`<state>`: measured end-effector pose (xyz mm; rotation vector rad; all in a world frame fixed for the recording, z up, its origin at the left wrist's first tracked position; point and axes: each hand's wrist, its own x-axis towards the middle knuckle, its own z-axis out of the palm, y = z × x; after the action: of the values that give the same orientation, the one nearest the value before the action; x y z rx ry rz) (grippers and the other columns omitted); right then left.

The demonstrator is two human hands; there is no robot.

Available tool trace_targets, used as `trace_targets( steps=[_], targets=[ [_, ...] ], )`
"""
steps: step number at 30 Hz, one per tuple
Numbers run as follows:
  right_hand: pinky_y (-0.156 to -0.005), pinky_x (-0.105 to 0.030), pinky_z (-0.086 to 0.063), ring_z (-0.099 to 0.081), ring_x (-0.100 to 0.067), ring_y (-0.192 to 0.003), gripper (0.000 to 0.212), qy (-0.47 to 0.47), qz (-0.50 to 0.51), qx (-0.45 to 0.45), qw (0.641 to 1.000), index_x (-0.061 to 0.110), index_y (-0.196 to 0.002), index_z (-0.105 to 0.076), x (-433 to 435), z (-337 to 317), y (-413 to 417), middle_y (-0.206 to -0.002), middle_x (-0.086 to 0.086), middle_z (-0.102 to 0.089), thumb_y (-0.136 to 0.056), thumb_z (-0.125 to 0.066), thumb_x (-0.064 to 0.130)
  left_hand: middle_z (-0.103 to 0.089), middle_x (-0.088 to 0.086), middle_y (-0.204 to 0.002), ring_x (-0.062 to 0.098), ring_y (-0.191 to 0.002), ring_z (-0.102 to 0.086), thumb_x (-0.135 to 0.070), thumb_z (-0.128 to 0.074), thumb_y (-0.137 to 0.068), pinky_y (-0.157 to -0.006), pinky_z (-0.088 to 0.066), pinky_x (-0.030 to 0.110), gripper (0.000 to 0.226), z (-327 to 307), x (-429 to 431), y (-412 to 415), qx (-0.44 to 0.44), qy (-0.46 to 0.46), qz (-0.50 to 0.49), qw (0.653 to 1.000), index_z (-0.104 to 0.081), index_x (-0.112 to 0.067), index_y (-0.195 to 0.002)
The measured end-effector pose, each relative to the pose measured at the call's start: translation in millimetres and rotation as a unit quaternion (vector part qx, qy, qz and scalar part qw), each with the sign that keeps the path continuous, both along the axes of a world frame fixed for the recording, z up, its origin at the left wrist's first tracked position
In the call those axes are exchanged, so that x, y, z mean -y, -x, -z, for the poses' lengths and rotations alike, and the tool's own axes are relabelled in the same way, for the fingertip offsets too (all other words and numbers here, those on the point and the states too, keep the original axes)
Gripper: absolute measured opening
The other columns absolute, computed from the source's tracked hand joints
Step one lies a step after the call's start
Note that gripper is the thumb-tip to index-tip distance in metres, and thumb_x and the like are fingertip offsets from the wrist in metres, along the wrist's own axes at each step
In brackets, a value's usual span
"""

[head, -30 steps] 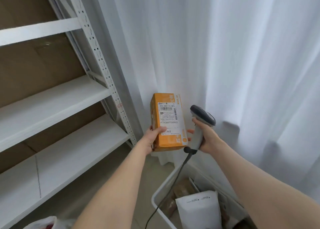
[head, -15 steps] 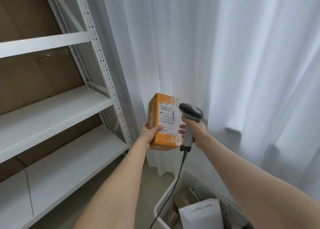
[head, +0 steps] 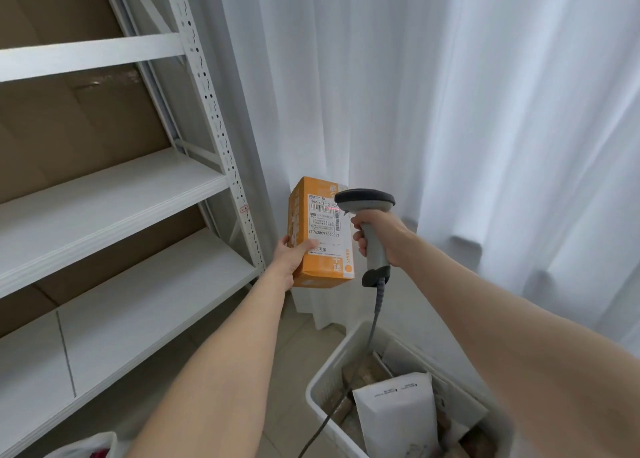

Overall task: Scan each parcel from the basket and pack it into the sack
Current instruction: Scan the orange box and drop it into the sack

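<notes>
While the left grip (head: pixel 294 255) holds the orange parcel (head: pixel 320 236) upright by its lower corner, above and beyond the basket (head: pixel 331 358), the right grip (head: pixel 381 236) wraps the scanner (head: pixel 365 201), whose red line (head: pixel 334 208) crosses the barcode (head: pixel 320 207). Held so low, the parcel could tip; any wobble could throw the beam off the code and spoil the read.

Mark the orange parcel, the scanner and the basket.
orange parcel (head: pixel 325 227): head view, on its white shipping label.
scanner (head: pixel 364 199): head view, on its dark head.
basket (head: pixel 330 371): head view, on its left rim.
</notes>
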<state>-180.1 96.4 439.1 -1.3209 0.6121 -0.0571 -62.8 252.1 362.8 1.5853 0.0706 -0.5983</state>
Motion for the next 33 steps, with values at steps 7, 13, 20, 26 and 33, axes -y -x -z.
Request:
trace_targets(
  steps=[7,13,20,26,33],
  targets=[
    [-0.045,-0.020,-0.048,-0.050,-0.013,-0.040,0.009,-0.007,-0.025,-0.010,1.000,0.007,-0.079,-0.054,-15.4,-0.1,-7.1,-0.052,-0.005,-0.057,-0.086,-0.058,0.011,-0.052,0.009,-0.130,0.019,-0.083,-0.057,-0.028,-0.078,-0.077,-0.062,-0.049,0.036,0.083,4.1,-21.8,-5.2,0.001,-0.008,-0.019,1.000,-0.028,-0.023,-0.143],
    [-0.049,-0.025,-0.051,-0.053,-0.015,-0.048,0.009,-0.020,-0.015,0.006,1.000,0.006,-0.092,-0.058,-42.4,11.7,-21.8,-0.066,-0.011,-0.064,-0.087,-0.064,0.011,-0.054,0.007,-0.128,0.023,-0.089,-0.059,-0.033,-0.078,-0.075,-0.069,-0.052,0.041,0.082,9.7,-50.9,-8.4,-0.008,-0.017,-0.038,0.999,-0.031,-0.025,-0.142],
    [-0.062,-0.034,-0.053,-0.057,-0.022,-0.064,0.032,-0.052,-0.002,-0.023,0.998,0.004,-0.108,-0.058,-105.5,42.4,-36.2,-0.080,-0.011,-0.057,-0.086,-0.072,0.021,-0.060,0.010,-0.124,0.028,-0.101,-0.062,-0.043,-0.073,-0.078,-0.072,-0.054,0.039,0.073,9.0,-136.8,10.7,-0.023,-0.032,-0.111,0.993,-0.039,-0.021,-0.139],
    [-0.083,-0.044,-0.058,-0.069,-0.029,-0.087,0.040,-0.060,-0.131,-0.056,0.988,0.009,-0.112,-0.056,-196.3,63.5,-34.5,-0.103,-0.015,-0.069,-0.084,-0.074,0.031,-0.064,0.007,-0.114,0.024,-0.091,-0.064,-0.051,-0.071,-0.078,-0.060,-0.051,0.033,0.070,2.9,-233.8,63.2,-0.029,-0.072,-0.223,0.972,-0.043,-0.022,-0.135],
    [-0.088,-0.050,-0.056,-0.069,-0.033,-0.093,0.038,-0.071,-0.264,-0.071,0.959,0.014,-0.108,-0.056,-317.3,77.7,-5.0,-0.101,-0.014,-0.070,-0.082,-0.076,0.032,-0.062,0.008,-0.120,0.029,-0.101,-0.062,-0.055,-0.070,-0.076,-0.086,-0.053,0.047,0.073,7.8,-348.2,137.6,-0.055,-0.124,-0.354,0.925,-0.043,-0.022,-0.136]
  ],
)
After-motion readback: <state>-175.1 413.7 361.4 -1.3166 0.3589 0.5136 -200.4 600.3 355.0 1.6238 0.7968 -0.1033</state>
